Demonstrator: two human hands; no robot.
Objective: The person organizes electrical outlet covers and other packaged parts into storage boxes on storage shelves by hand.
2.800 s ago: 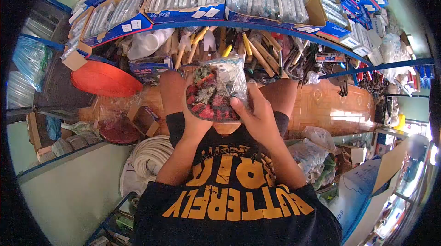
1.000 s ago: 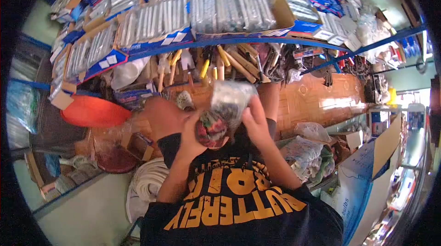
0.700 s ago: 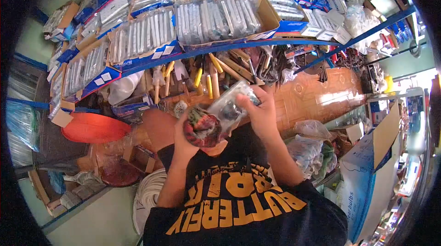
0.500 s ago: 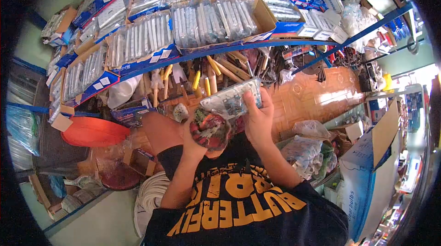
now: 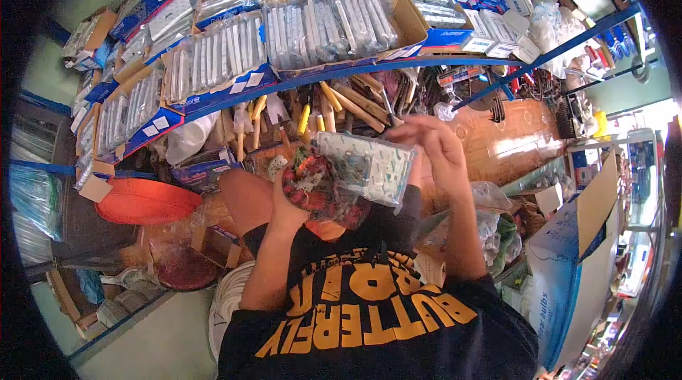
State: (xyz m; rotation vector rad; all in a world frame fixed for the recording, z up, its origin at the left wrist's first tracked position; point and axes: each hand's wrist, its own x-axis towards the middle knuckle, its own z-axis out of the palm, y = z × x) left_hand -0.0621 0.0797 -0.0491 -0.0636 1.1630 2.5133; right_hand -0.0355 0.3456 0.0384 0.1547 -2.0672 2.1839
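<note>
My left hand is closed around a bunched red and dark patterned cloth. A flat, clear-wrapped packet with a pale printed face lies against the cloth and sticks out to the right; whether the left fingers also pinch it is hidden. My right hand is raised just beyond the packet's right edge. Its index finger stretches left and the other fingers are loosely bent, with nothing seen in them. Both hands are above my lap, in front of my black shirt.
Cardboard boxes of wrapped packets fill a blue-edged shelf ahead. Beneath it are tools with wooden and yellow handles. An orange-red basin is at left, coiled white hose below. A large light-bulb carton stands at right.
The packet has swung right and lower, showing more of its face. My right hand has come off it and moved right. The left hand keeps the cloth, shifted slightly left.
</note>
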